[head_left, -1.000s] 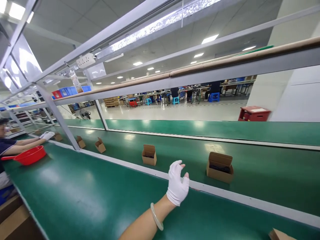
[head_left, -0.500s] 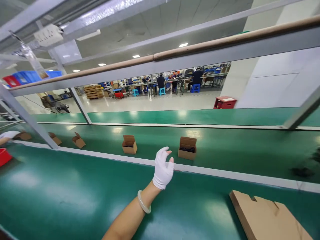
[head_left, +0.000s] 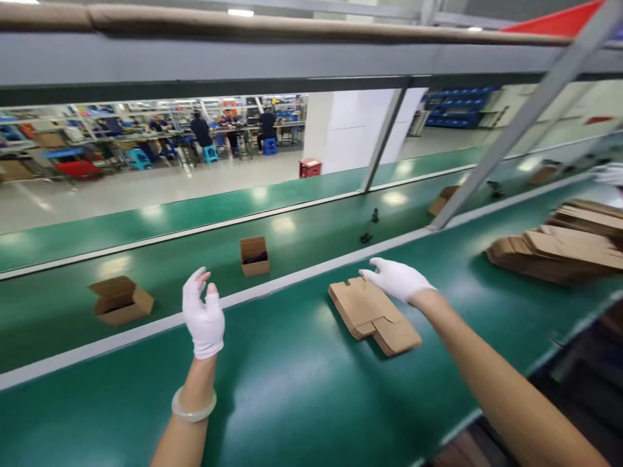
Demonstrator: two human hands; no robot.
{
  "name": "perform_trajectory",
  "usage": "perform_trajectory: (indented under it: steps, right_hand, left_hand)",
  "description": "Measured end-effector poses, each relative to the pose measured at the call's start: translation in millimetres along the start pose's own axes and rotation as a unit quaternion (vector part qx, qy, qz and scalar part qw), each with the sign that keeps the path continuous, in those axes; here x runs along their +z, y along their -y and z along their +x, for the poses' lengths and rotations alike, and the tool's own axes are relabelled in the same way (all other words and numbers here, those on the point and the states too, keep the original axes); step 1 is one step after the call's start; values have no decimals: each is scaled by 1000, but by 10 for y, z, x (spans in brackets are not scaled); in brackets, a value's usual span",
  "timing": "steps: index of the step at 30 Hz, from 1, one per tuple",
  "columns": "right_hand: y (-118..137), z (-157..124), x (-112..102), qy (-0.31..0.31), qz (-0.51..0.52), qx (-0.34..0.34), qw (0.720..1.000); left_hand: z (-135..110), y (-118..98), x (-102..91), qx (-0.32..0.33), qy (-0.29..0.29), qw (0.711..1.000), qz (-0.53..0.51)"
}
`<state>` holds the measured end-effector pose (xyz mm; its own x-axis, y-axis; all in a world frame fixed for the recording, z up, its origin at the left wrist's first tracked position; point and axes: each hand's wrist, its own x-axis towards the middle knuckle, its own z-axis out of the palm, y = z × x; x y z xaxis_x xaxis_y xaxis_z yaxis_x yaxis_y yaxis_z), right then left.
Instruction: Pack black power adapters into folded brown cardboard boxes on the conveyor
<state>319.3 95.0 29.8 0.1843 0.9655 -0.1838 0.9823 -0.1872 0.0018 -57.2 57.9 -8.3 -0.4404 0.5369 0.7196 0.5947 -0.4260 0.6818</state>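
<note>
My left hand (head_left: 204,318), in a white glove with bare thumb and fingertip showing, is raised over the near edge of the conveyor, fingers apart and holding nothing. An open small carton (head_left: 256,263) with dark contents stands beyond it on the belt, and another open carton (head_left: 121,308) lies to its left. My gloved right hand (head_left: 396,279) reaches over the far right corner of a pile of flattened cardboard boxes (head_left: 365,308). Its fingers are stretched out; whether they touch the top sheet I cannot tell.
Dark small parts (head_left: 370,227) lie on the green belt (head_left: 311,243) past the pile. A larger heap of flattened boxes (head_left: 559,250) sits at the right. A slanted metal post (head_left: 516,123) and an overhead rail (head_left: 292,61) frame the bench. Someone's gloved hand (head_left: 608,174) shows at the far right.
The view has swung right. My right hand has come into view over the flattened boxes. My left hand stays raised and open near the belt's edge.
</note>
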Motion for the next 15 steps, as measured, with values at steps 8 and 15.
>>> perform_trajectory:
  steps: [8, 15]
  right_hand:
    - [91, 335, 147, 79, 43, 123, 988]
    - [334, -179, -187, -44, 29, 121, 991]
  left_hand:
    - [13, -62, -83, -1, 9, 1000, -6]
    - [-192, -365, -4, -83, 163, 978, -99]
